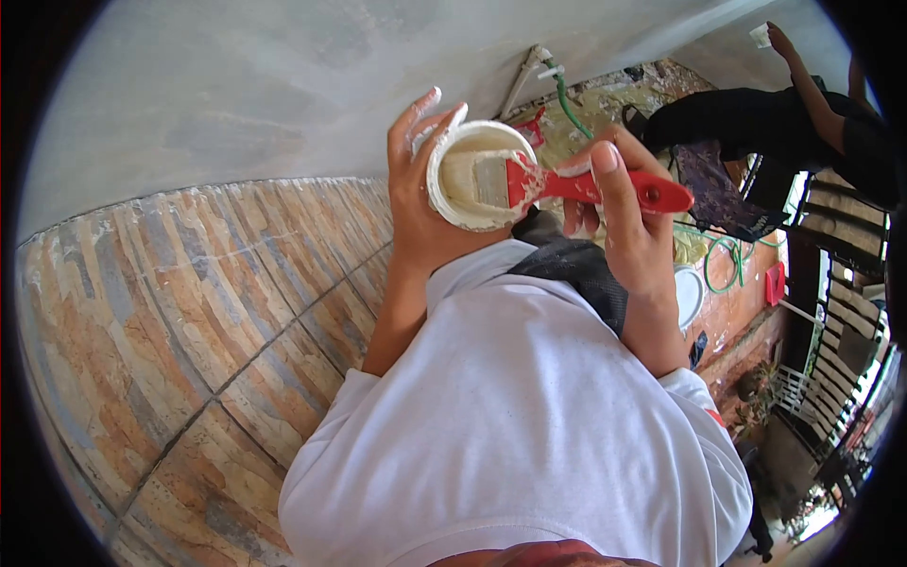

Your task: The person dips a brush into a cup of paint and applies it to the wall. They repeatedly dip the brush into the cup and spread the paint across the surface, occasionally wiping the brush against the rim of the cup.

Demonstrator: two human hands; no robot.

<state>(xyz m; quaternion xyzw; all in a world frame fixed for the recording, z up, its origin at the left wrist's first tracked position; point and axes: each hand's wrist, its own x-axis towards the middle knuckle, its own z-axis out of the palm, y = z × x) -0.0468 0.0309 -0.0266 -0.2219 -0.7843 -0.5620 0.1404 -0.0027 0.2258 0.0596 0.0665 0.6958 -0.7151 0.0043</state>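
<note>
My left hand [416, 180] is wrapped round a white tub [437, 194] from its left side, with white smears on the fingertips. My right hand [624, 208] grips the red handle of a paintbrush [661, 192] between thumb and fingers. The brush's head lies over the tub's opening, its bristles inside against the pale paint. White paint marks the ferrule and the lower handle. The bristle tips are partly hidden in the paint.
A grey wall [236, 94] rises ahead above stone-patterned tiles [274, 312]. At the right are a co-worker in dark clothes [709, 115], a green hose [723, 265], a white bucket [689, 295] and a red object [775, 283] on the floor.
</note>
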